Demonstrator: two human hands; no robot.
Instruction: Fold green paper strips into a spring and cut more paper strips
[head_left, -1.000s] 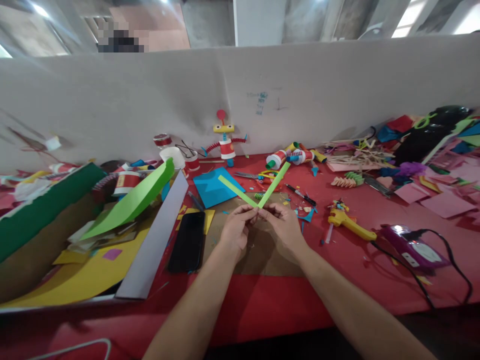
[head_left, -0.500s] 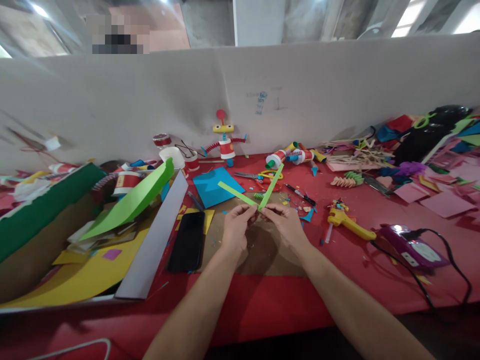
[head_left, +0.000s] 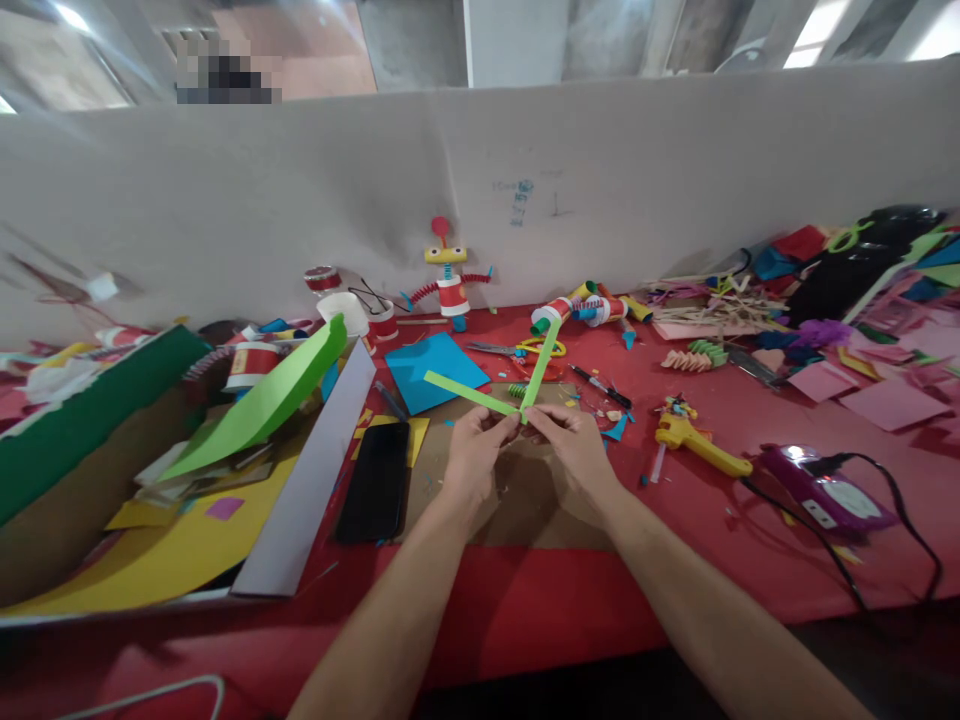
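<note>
Two light green paper strips [head_left: 541, 370] meet at a corner between my fingertips, one reaching up and right, the other up and left. My left hand [head_left: 480, 450] pinches the corner from the left. From the other side, my right hand [head_left: 564, 445] pinches the same corner, its fingertips almost touching the left ones. The corner itself is partly covered by my fingers. Both hands are above a brown cardboard sheet [head_left: 540, 520]. Just beyond them lie a green folded paper spring [head_left: 517, 391] and yellow-handled scissors [head_left: 544, 347].
A phone [head_left: 373, 482] and a box [head_left: 304, 480] of coloured paper are on the left. Blue paper [head_left: 431, 372] lies behind them. To the right are a yellow glue gun [head_left: 701, 445] and a purple power socket [head_left: 825, 490] with cords. A paper-cup robot [head_left: 451, 290] stands at the wall.
The green strips have turned a little at the corner, both free ends swinging slightly to the left. My hands have barely moved and keep their pinch.
</note>
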